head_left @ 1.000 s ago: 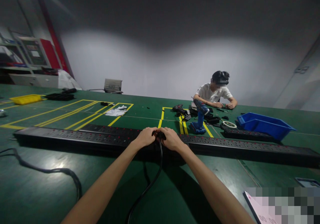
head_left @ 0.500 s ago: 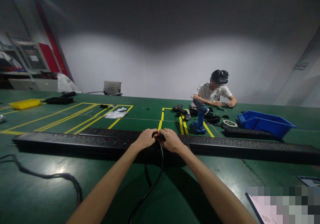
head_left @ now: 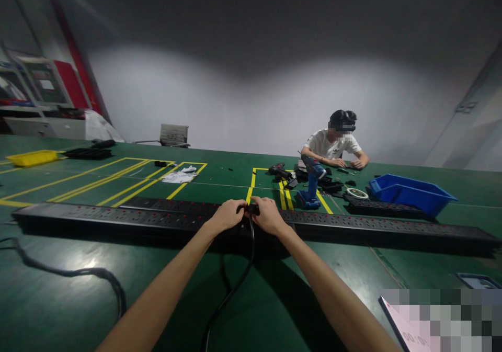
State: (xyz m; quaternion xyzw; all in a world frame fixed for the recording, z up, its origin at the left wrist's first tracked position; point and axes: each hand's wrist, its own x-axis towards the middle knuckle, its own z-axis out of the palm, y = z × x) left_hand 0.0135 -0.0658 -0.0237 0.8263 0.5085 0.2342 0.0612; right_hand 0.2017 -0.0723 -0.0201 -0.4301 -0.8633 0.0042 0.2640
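A wide green matted worktable [head_left: 321, 289] with yellow taped lines fills the scene, running from the near edge to the far grey wall. Across it, left to right, lies a long black multi-socket power strip [head_left: 117, 217] with small red switch lights; a second black power strip [head_left: 172, 204] lies just behind it on the left, and a shorter black power strip [head_left: 386, 209] lies far right.

At the far side a person in a white T-shirt [head_left: 331, 147] sits with both hands on the table. To the right of that person stands a blue plastic bin [head_left: 410, 194]. Near them stands a blue cordless drill [head_left: 311, 182], upright, beside a heap of black parts and a white roll of tape [head_left: 355, 192]. Far left is a yellow plastic tray [head_left: 33, 157]. White paper sheets [head_left: 180, 176] lie between the yellow lines. A loose black cable [head_left: 70, 273] curls at near left.

Both forearms reach from the near edge to the middle of the long strip. The left hand [head_left: 227, 215] and the right hand [head_left: 266, 216] are curled together, fingertips pinching a black plug [head_left: 251, 210] that sits on the strip's top face between them. Its black cord [head_left: 231, 294] drops toward the near edge.

At near right a pale card [head_left: 403, 331] shows digits that look like "00:0"; the rest is blurred. No brand name is legible anywhere.
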